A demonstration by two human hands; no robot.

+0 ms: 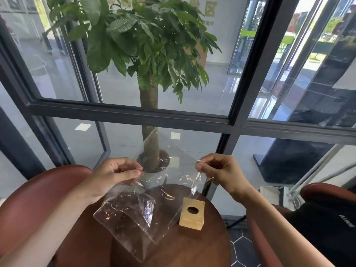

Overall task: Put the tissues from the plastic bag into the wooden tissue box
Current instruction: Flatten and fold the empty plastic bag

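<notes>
A clear plastic bag hangs above the round wooden table, held up by its top edge. My left hand pinches the bag's left corner and my right hand pinches its right corner, stretching the film between them. The bag looks see-through and I cannot make out any tissues inside it. A small light wooden tissue box with an oval hole in its top stands on the table to the right of the bag, below my right hand.
A potted tree stands just behind the table against a glass wall with dark frames. Brown leather chairs sit at the left and right; a black garment lies on the right one.
</notes>
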